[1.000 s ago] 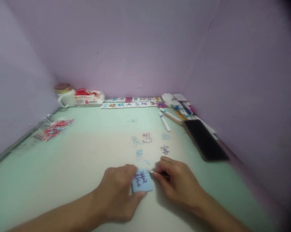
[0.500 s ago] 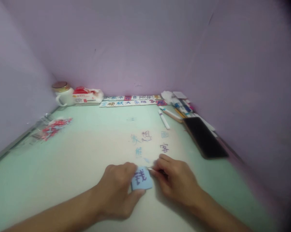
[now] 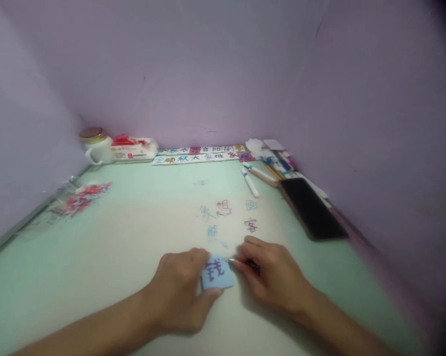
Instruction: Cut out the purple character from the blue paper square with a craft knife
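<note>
In front of me on the table lies a light blue square card bearing a dark purple Chinese character. My left hand grips its left side, thumb along the lower edge and fingers at the top. Just right of the card, my right hand is closed in a pinch, its fingertips close to the upper right corner. Whatever sits in that pinch is too small and blurred to name. Beyond the hands, blue and purple characters are written on the tabletop.
Two rows of character cards line the back wall, beside a wipes packet and a lidded white mug. At left lies a clear bag of red and grey pieces. A phone and a white marker lie right.
The view has shifted very slightly. Both hands and the blue card stay in nearly the same place, with the right fingertips still by the card's upper right corner.
</note>
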Demonstrator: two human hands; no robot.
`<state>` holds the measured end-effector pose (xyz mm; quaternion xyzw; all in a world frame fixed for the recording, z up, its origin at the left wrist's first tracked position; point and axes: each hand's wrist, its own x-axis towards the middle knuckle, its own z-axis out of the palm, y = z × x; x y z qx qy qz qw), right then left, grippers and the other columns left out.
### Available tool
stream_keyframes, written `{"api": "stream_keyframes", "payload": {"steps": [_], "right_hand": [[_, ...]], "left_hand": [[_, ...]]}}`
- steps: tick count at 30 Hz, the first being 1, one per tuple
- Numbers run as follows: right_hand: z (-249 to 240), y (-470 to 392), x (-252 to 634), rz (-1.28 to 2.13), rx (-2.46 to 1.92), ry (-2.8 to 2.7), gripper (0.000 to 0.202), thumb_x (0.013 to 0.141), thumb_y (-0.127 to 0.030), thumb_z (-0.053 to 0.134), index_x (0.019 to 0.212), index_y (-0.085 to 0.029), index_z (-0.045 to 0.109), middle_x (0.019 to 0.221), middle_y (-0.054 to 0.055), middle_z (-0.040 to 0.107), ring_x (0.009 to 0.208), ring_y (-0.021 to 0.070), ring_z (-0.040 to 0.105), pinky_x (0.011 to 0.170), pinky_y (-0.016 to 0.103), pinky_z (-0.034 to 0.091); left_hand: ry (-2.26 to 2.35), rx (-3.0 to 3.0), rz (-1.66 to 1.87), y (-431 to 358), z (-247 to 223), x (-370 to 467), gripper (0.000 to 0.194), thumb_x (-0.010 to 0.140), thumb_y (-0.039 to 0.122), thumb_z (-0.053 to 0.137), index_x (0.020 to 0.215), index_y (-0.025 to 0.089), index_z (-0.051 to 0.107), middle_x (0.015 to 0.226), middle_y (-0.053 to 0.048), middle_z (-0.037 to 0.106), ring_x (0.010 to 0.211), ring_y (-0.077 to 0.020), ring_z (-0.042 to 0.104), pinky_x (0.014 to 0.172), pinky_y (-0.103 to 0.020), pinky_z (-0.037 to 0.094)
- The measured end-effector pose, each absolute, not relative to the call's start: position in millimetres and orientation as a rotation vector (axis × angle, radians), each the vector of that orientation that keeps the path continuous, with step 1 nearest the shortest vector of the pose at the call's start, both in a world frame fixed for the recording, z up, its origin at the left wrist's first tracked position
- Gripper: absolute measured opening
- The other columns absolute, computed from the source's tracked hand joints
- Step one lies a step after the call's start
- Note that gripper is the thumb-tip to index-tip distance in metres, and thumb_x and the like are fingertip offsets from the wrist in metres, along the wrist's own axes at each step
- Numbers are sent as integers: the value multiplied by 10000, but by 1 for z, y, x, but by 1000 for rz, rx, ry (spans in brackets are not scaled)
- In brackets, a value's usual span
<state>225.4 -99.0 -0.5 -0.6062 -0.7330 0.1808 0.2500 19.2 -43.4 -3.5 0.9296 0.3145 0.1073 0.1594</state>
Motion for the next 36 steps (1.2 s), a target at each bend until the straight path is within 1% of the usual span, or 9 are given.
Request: {"api": "stream_keyframes", "payload": {"steps": [9, 15, 23, 28, 32, 36], "right_hand": [[0, -99, 227, 507, -1635, -1995, 153, 818, -205, 506, 671, -174, 536, 669, -1, 520, 569, 112, 481, 543, 250, 311], [-3, -99, 218, 430, -1743, -1943, 137, 809, -190, 476, 690, -174, 541, 694, 12, 540, 568, 124, 480, 533, 257, 296], [1, -97, 228, 465, -1652, -2078, 154, 815, -194, 505, 663, -175, 513, 672, -8, 506, 568, 107, 441, 539, 256, 282], [2, -96, 229, 530, -1625, -2060, 153, 820, -197, 520, 669, -173, 530, 677, -5, 523, 596, 114, 471, 567, 254, 314], [3, -98, 221, 543, -1722, -1946, 104, 803, -180, 521, 714, -166, 573, 716, 24, 574, 639, 139, 523, 591, 264, 345], [3, -98, 216, 556, -1782, -1872, 95, 779, -161, 528, 700, -167, 581, 721, 36, 604, 647, 152, 540, 596, 276, 354]], "left_hand": [[871, 2668, 316, -42, -4, 19, 225, 785, 387, 510, 863, 189, 440, 726, -31, 565, 561, -199, 531, 517, -327, 384], [849, 2696, 372, -42, -8, 19, 202, 779, 377, 508, 828, 197, 429, 705, -20, 552, 535, -176, 495, 505, -304, 346], [849, 2659, 354, -42, -4, 18, 233, 768, 391, 529, 866, 191, 458, 718, -25, 582, 551, -179, 532, 517, -300, 376], [861, 2648, 362, -43, -3, 20, 233, 762, 391, 526, 865, 190, 468, 720, -28, 584, 551, -185, 535, 519, -307, 380], [902, 2638, 362, -43, -4, 21, 212, 761, 384, 522, 826, 191, 464, 694, -21, 570, 539, -186, 528, 510, -308, 371], [896, 2643, 350, -42, -2, 21, 195, 761, 372, 524, 793, 190, 464, 675, -22, 562, 529, -180, 520, 498, -302, 368]]}}
